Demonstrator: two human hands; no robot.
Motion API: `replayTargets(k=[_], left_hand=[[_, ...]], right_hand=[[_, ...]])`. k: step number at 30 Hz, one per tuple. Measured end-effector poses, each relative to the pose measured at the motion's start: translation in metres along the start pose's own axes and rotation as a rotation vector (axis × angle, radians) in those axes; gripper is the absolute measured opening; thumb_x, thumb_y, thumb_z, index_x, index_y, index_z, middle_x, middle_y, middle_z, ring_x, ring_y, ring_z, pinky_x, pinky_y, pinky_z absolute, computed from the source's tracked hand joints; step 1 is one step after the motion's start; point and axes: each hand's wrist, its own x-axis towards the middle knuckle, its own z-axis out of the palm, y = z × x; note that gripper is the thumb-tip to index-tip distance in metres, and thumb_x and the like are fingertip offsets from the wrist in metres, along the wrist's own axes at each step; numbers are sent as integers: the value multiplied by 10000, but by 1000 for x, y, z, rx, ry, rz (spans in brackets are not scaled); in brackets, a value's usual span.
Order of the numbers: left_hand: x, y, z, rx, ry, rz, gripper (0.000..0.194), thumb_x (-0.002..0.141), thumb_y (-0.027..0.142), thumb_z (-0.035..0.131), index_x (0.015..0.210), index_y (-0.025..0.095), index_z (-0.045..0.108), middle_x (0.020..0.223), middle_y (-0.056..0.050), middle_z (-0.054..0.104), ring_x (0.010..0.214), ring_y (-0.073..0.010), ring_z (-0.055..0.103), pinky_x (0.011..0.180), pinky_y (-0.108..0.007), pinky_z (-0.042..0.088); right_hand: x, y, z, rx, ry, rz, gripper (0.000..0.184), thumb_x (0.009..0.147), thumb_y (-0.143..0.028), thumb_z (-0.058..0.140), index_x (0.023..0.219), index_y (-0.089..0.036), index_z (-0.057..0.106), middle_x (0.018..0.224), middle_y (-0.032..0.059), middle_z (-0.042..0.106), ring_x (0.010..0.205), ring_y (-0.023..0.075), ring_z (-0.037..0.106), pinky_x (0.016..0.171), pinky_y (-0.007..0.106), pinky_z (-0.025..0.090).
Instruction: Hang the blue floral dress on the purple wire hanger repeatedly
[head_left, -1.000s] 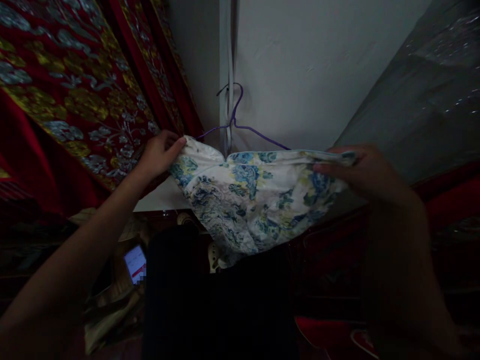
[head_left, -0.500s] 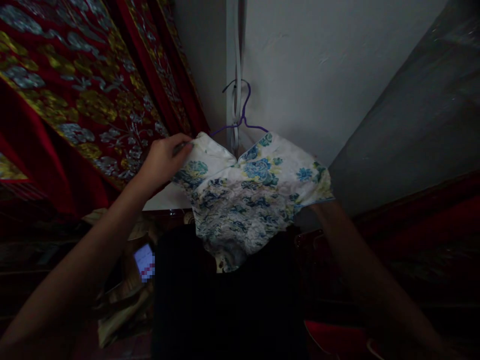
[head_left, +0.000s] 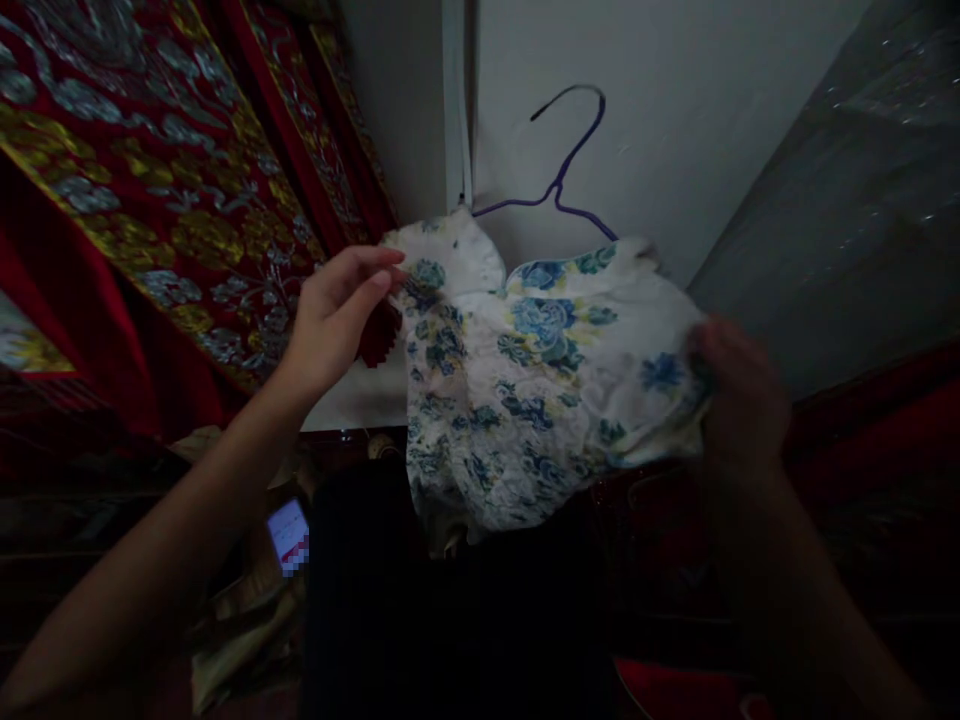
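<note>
A white garment with blue and yellow flowers point(head_left: 540, 380) hangs on a purple wire hanger point(head_left: 566, 170) in front of the pale wall. My left hand point(head_left: 337, 310) is at the garment's left shoulder with fingers loosely extended, fingertips touching the cloth edge. My right hand point(head_left: 739, 390) grips the garment's right edge; it is dark and blurred. The hanger's hook is off the white vertical pipe point(head_left: 456, 100) and tilted to the right.
Red fabric embroidered in gold and silver point(head_left: 150, 180) hangs at the left. A grey sheet point(head_left: 847, 200) slopes at the right. Below are a dark cloth point(head_left: 450, 620), a lit phone screen point(head_left: 289, 535) and red cloth point(head_left: 675, 690).
The hanger came off the pipe and shifted up and right with the garment. My right hand came back up to the garment's right edge. My left hand's fingers loosened.
</note>
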Motion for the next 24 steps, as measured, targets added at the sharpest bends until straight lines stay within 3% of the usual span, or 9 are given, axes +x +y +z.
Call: replayTargets(k=[2, 6, 8, 9, 11, 14, 17, 19, 24], left_hand=[[-10, 17, 7, -115, -174, -181, 445, 1053, 458, 344, 1244, 186, 640, 1109, -119, 735, 1044, -253, 704, 922, -444, 566], [-42, 48, 18, -391, -448, -567, 537, 1054, 500, 247, 1216, 192, 656, 1067, -140, 756, 913, -258, 730, 789, -432, 592], [-61, 57, 10, -473, -565, -726, 486, 1008, 552, 379, 1249, 220, 641, 1015, -115, 759, 722, -210, 696, 642, -365, 568], [-69, 60, 3, -470, -627, -781, 478, 969, 570, 467, 1268, 236, 635, 946, -93, 756, 608, -176, 643, 548, -323, 522], [-79, 61, -19, -384, -735, -827, 482, 901, 569, 600, 1272, 265, 652, 763, -37, 715, 458, -123, 503, 418, -264, 383], [-76, 56, -54, -198, -740, -713, 357, 893, 550, 630, 1114, 295, 745, 574, 10, 606, 434, -118, 443, 403, -253, 313], [-61, 40, -72, -22, -529, -530, 277, 880, 526, 656, 859, 270, 759, 568, -4, 590, 506, -150, 516, 471, -289, 396], [-52, 25, -71, 58, -314, -428, 235, 853, 480, 703, 872, 247, 732, 662, -26, 655, 576, -181, 583, 534, -327, 468], [-52, -3, -45, 422, 194, 137, 313, 899, 326, 664, 1172, 174, 671, 1122, -110, 690, 1027, -258, 644, 905, -432, 534]], right_hand=[[-32, -21, 4, 75, -174, 13, 227, 898, -523, 622, 842, -309, 669, 665, 6, 545, 541, 181, 493, 465, 295, 379], [-68, -52, 27, 114, -1150, -80, 323, 884, -446, 723, 1161, -278, 716, 935, 25, 707, 820, 183, 664, 751, 290, 542], [-64, -48, 38, 135, -1334, -113, 378, 912, -422, 708, 1255, -263, 685, 1112, 52, 713, 1025, 197, 679, 925, 313, 530], [-57, -40, 43, 120, -1293, -133, 368, 929, -413, 690, 1266, -265, 676, 1205, 66, 691, 1124, 207, 657, 994, 336, 507], [-42, -16, 50, 34, -993, -181, 356, 938, -403, 672, 1273, -280, 662, 1380, 90, 600, 1311, 240, 555, 1112, 407, 434], [-27, 24, 59, -59, -631, -160, 405, 897, -445, 695, 1268, -285, 654, 1449, 107, 540, 1404, 284, 454, 1148, 474, 391], [-24, 46, 67, 96, -787, 77, 354, 899, -561, 640, 959, -223, 724, 1001, 82, 718, 979, 244, 681, 842, 380, 557], [-18, 49, 72, 264, -792, 296, 418, 856, -614, 664, 776, -204, 691, 707, 25, 673, 649, 178, 647, 610, 298, 524], [52, 39, 81, 535, -253, 458, 305, 700, -446, 838, 688, -193, 668, 554, -14, 641, 521, 156, 623, 574, 282, 514]])
